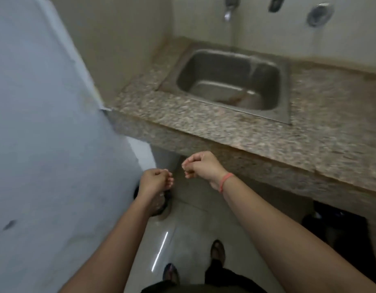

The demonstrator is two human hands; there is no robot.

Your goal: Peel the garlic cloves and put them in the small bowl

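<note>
Hovering before the sink, left hand and right hand curl, contents unclear.

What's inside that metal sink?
A thin stream of water from the tap falls into the sink. Its bottom shows a reddish smear. The near wall hides the front part.

Sink set in counter, tap behind, wall left

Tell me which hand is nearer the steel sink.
Right. The right hand is just short of the front edge of the counter, in front of the sink. The left hand is further back and left, over the floor beside the wall.
</note>
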